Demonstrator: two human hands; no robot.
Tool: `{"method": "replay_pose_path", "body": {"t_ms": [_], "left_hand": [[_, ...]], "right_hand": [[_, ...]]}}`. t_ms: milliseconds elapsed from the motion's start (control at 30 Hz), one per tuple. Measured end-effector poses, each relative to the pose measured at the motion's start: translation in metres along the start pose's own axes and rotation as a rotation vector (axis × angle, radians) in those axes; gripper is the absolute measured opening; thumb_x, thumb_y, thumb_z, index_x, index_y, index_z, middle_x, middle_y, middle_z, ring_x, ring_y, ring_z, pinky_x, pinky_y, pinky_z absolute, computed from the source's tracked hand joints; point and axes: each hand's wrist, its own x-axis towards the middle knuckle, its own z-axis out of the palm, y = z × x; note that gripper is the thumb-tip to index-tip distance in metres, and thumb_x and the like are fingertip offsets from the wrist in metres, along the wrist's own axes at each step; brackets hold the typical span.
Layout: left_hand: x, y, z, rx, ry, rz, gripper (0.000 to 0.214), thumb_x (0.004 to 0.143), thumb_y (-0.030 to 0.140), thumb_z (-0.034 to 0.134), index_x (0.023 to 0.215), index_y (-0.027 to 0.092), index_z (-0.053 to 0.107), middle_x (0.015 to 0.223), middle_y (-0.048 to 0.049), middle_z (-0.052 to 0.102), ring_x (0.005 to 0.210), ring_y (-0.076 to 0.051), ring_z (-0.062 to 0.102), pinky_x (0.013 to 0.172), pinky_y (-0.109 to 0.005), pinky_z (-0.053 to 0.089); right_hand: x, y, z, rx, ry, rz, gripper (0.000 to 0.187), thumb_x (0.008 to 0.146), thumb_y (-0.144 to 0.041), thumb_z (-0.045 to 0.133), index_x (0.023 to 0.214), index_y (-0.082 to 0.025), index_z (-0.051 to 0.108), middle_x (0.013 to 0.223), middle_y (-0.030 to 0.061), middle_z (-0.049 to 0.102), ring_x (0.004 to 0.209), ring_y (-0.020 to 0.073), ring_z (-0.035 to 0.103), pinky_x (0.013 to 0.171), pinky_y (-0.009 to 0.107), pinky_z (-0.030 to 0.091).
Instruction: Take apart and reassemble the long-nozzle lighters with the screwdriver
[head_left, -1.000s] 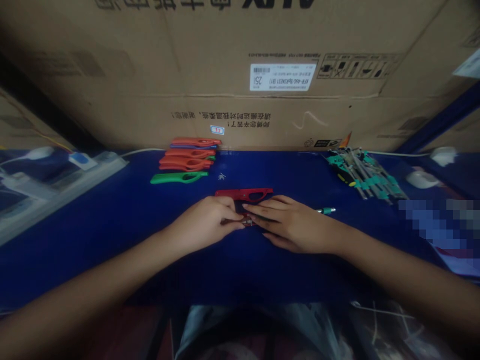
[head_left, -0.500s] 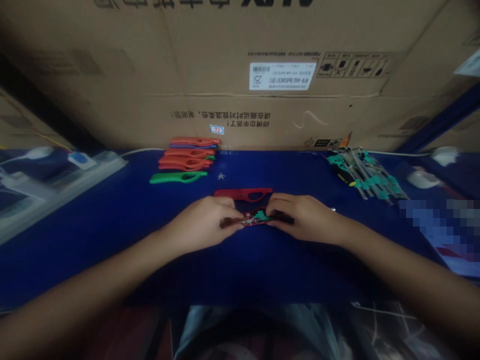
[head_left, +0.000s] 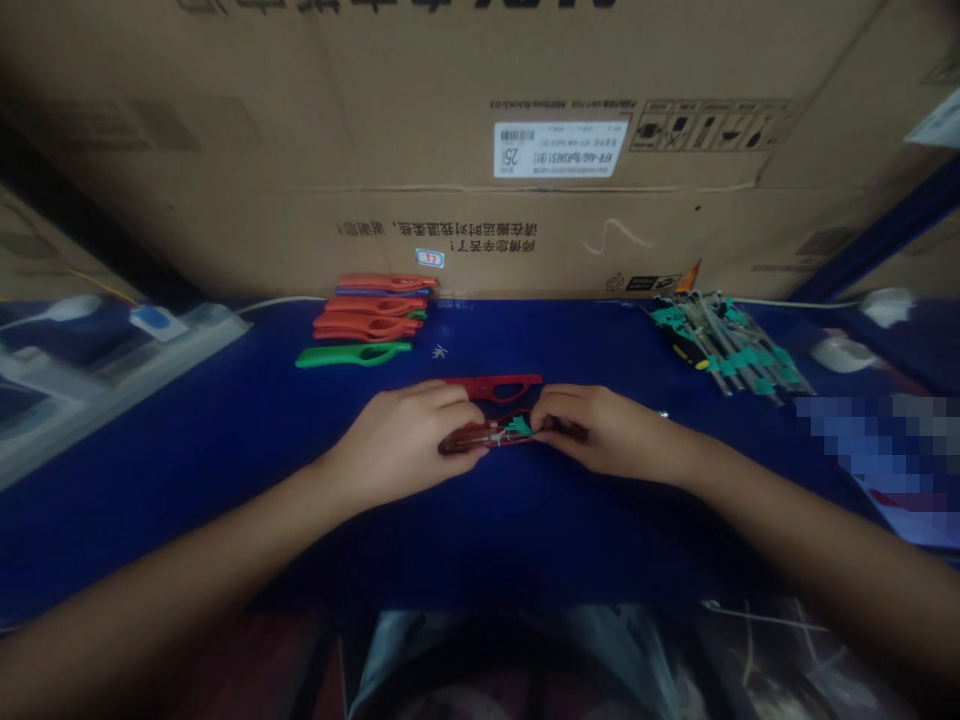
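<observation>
Between my two hands is a red lighter half shell [head_left: 474, 438], its inner side facing up, with a thin metal part and a green piece inside. My left hand [head_left: 405, 440] pinches its left end between thumb and fingers. At the other end, my right hand [head_left: 607, 432] has its fingertips closed on the shell near the green piece, covering that end. Just behind lies a matching red half shell [head_left: 499, 387] with a finger hole, partly hidden by my left hand.
Orange, blue and green shells [head_left: 367, 325] lie stacked at the back left. A pile of metal and green lighter inserts [head_left: 739, 345] sits back right beside a black-and-yellow screwdriver handle [head_left: 690, 350]. A large cardboard box [head_left: 420, 160] stands behind the blue table [head_left: 187, 450].
My left fingers have shifted slightly over the shell's left end, and more of its inside shows. My right hand stays nearly in place. The whole view has moved a little.
</observation>
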Motion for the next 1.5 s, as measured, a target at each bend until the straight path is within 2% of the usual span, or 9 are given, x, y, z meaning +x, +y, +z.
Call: {"method": "replay_pose_path", "body": {"t_ms": [100,300,400,567,1033,1167,1333,1400,1500], "left_hand": [[0.001,0.005,-0.001,0.025,0.034,0.068,0.025,0.089,0.042,0.064,0.104,0.022,0.069,0.102,-0.0036,0.067,0.096,-0.022,0.059,0.08,-0.032,0.048],[0.0,0.006,0.006,0.004,-0.088,0.223,0.034,0.095,0.042,0.059,0.125,0.028,0.064,0.133,-0.0065,0.058,0.121,-0.027,0.051,0.102,-0.042,0.044],[0.0,0.003,0.01,0.002,-0.095,0.234,0.037,0.096,0.042,0.057,0.13,0.029,0.061,0.134,-0.0063,0.058,0.122,-0.027,0.052,0.103,-0.044,0.044],[-0.002,0.0,0.013,-0.033,-0.087,0.213,0.038,0.097,0.041,0.056,0.133,0.029,0.059,0.136,-0.0053,0.057,0.127,-0.025,0.05,0.107,-0.042,0.044],[0.001,-0.003,0.017,-0.117,-0.075,0.189,0.041,0.094,0.035,0.061,0.135,0.028,0.056,0.134,-0.0056,0.057,0.127,-0.024,0.05,0.109,-0.043,0.042],[0.001,-0.002,0.02,-0.156,-0.059,0.19,0.038,0.094,0.034,0.06,0.131,0.024,0.058,0.132,-0.0072,0.057,0.125,-0.024,0.05,0.108,-0.042,0.043],[0.0,-0.002,0.02,-0.16,-0.052,0.188,0.038,0.094,0.034,0.059,0.131,0.024,0.057,0.132,-0.0088,0.056,0.126,-0.026,0.05,0.107,-0.045,0.043],[0.0,-0.001,0.02,-0.161,-0.053,0.187,0.038,0.094,0.034,0.059,0.131,0.024,0.057,0.132,-0.0089,0.056,0.126,-0.026,0.05,0.107,-0.046,0.043],[0.0,-0.001,0.02,-0.162,-0.059,0.185,0.039,0.094,0.034,0.06,0.131,0.025,0.057,0.132,-0.0083,0.057,0.126,-0.026,0.051,0.108,-0.046,0.042]], "right_hand": [[0.001,0.004,0.001,0.017,0.008,-0.024,0.007,0.093,-0.015,0.056,0.095,-0.02,0.061,0.091,0.0017,0.062,0.075,0.0117,0.056,0.068,0.025,0.042],[0.002,0.002,-0.002,0.051,-0.018,-0.03,0.014,0.091,-0.009,0.054,0.097,-0.02,0.062,0.095,0.0025,0.063,0.08,0.0122,0.057,0.074,0.025,0.045],[0.002,0.001,-0.006,0.066,-0.02,-0.03,0.017,0.091,-0.008,0.053,0.098,-0.02,0.063,0.097,0.0033,0.063,0.08,0.012,0.058,0.072,0.024,0.045],[0.002,0.004,-0.01,0.047,-0.011,0.022,0.014,0.088,-0.012,0.06,0.1,-0.018,0.064,0.089,0.0007,0.059,0.063,0.0083,0.05,0.06,0.022,0.042],[0.002,0.007,-0.009,0.012,0.02,0.002,0.01,0.091,-0.015,0.059,0.096,-0.018,0.067,0.089,0.0013,0.062,0.068,0.0099,0.053,0.063,0.024,0.043],[0.004,0.009,-0.006,-0.123,0.133,-0.044,0.023,0.094,-0.015,0.051,0.111,-0.018,0.066,0.105,0.0078,0.063,0.089,0.0173,0.059,0.081,0.032,0.049],[0.004,0.022,0.0,-0.342,0.092,-0.042,0.053,0.086,-0.001,0.044,0.129,-0.025,0.063,0.135,0.0099,0.055,0.119,0.0281,0.05,0.097,0.048,0.044],[0.004,0.027,0.001,-0.326,0.105,0.002,0.049,0.086,-0.003,0.045,0.125,-0.026,0.065,0.136,0.0093,0.055,0.121,0.0283,0.05,0.098,0.05,0.044],[0.004,0.033,0.001,-0.282,0.168,0.074,0.029,0.089,-0.012,0.053,0.11,-0.024,0.069,0.128,0.0098,0.059,0.115,0.0272,0.054,0.099,0.051,0.044]]}}
